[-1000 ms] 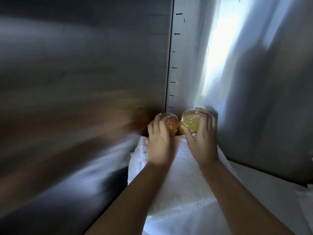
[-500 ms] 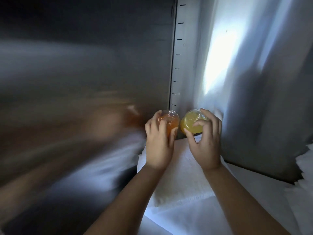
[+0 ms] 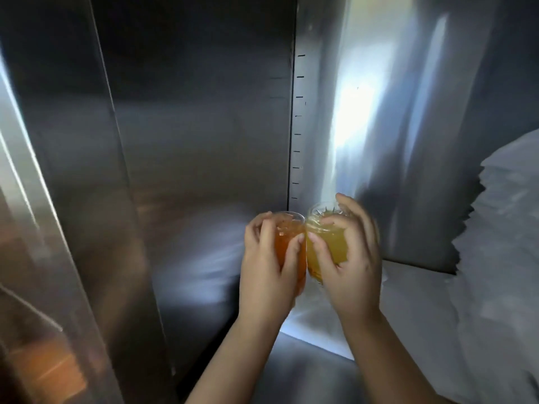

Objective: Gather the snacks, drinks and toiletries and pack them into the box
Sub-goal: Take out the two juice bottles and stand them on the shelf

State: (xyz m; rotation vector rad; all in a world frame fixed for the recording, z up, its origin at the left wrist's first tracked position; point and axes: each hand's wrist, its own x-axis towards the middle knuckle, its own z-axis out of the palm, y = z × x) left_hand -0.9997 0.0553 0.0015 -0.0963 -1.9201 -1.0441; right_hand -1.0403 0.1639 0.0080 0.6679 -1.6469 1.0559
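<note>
1. The orange drink [image 3: 284,239] is in a clear glass at the centre of the view, inside a metal cabinet [image 3: 204,126].
2. The yellow drink [image 3: 329,243] is in a second clear glass with a cut pattern near its rim. It is just right of the orange one, and the two glasses touch side by side.
3. The left hand [image 3: 264,275] grips the orange drink, with its fingers curled round the far side and its thumb across the near side.
4. The right hand [image 3: 354,272] grips the yellow drink the same way, with one finger over the rim area and the thumb pressed on the near wall.
5. Both forearms reach in from the bottom edge, close together.
6. A white cloth [image 3: 414,310] lies below and behind the glasses on the cabinet floor. Whether the glass bases touch it cannot be told.
7. A slotted rail [image 3: 295,132] with a column of short dark slots runs up the corner directly behind the glasses.
8. A shiny steel wall [image 3: 393,141] to the right of the rail carries a bright glare.
9. A crumpled white heap [image 3: 501,243] stands at the right edge, apart from the hands.
10. A steel upright [image 3: 87,199] slants along the left side, and the area beyond it is blurred.
</note>
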